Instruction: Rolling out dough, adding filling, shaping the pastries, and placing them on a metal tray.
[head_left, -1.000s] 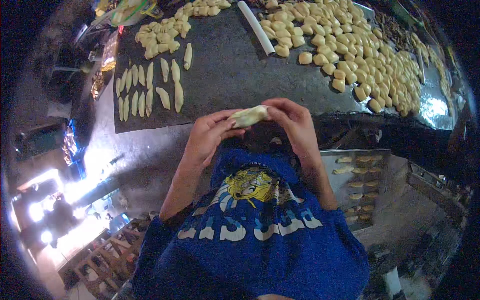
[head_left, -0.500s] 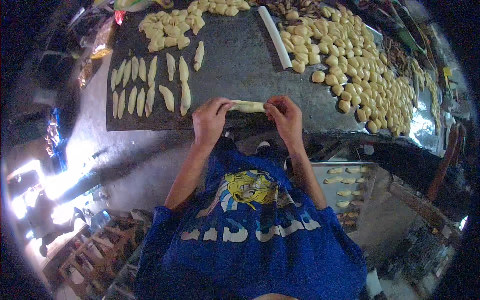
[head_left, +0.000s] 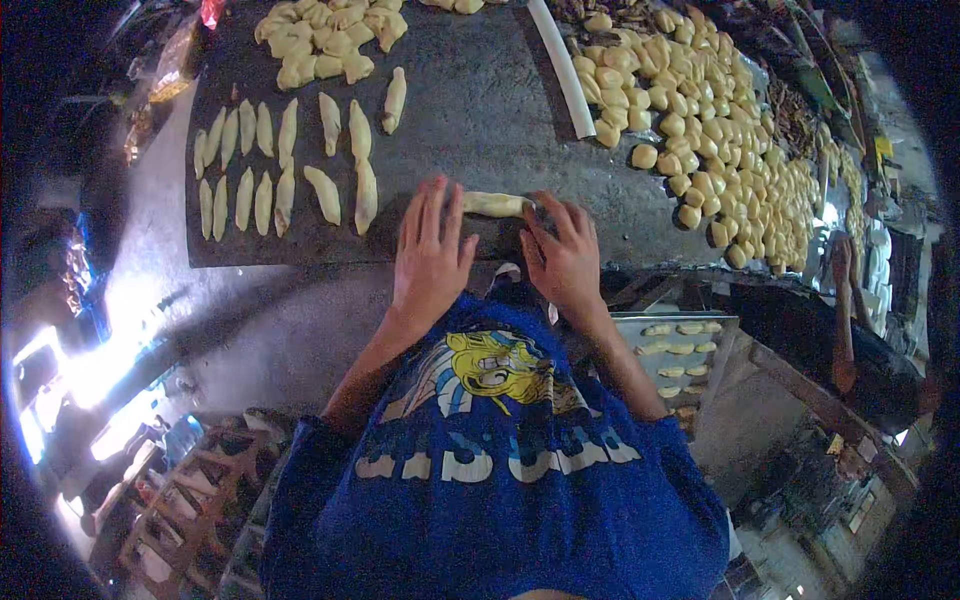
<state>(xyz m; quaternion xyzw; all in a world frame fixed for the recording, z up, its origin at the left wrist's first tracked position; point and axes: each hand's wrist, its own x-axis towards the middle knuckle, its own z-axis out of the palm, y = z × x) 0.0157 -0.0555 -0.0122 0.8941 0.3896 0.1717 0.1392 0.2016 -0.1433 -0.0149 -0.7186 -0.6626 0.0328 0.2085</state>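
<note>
A pale dough roll [head_left: 494, 205] lies crosswise on the dark tabletop [head_left: 470, 120], close to the near edge. At its left end is my left hand [head_left: 432, 245], fingers stretched out flat over the table. My right hand [head_left: 565, 245] rests at its right end with fingers spread, the fingertips touching or just over the dough. Left of my hands, several shaped dough rolls [head_left: 285, 165] lie in two rows, with a single roll [head_left: 395, 100] a little apart from them.
Flat dough pieces [head_left: 325, 40] are heaped at the far left. A white rolling pin or tube [head_left: 562, 70] lies beside a large spread of dough balls [head_left: 720, 150] on the right. Below the table, a tray [head_left: 728, 335] holds more shaped dough. Another person's arm [head_left: 845, 310] shows at far right.
Both hands have gone from pinching the dough roll's ends to lying open with fingers extended. The roll now rests on the table. The view has shifted slightly.
</note>
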